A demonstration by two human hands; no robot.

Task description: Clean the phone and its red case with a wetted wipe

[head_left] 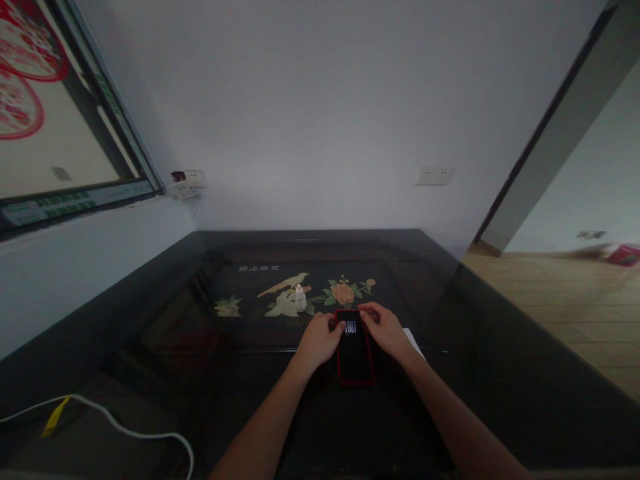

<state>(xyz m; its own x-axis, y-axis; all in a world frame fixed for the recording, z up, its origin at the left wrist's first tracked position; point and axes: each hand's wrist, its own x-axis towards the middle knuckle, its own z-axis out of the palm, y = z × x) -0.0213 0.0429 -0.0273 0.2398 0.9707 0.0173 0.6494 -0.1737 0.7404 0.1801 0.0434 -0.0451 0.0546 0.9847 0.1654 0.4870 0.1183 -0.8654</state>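
Observation:
A flat black rectangular box with red edges (356, 357) lies on the dark table in front of me, white lettering near its far end. My left hand (323, 339) grips its far left corner, the thumb resting on the top face by the lettering. On the far right corner, my right hand (384, 328) is closed with the thumb at the edge and the other fingers curled behind. A small whitish bottle (300, 298) stands upright beyond my left hand. Partly hidden behind my right forearm is a flat white item (414, 343).
The glossy dark table (165, 307) has a bird-and-flower picture on its top and meets the wall at the back. A white cable (125, 430) with a yellow tag (55, 417) curves at the lower left. Wall sockets (434, 176) are above the table; a window is on the left.

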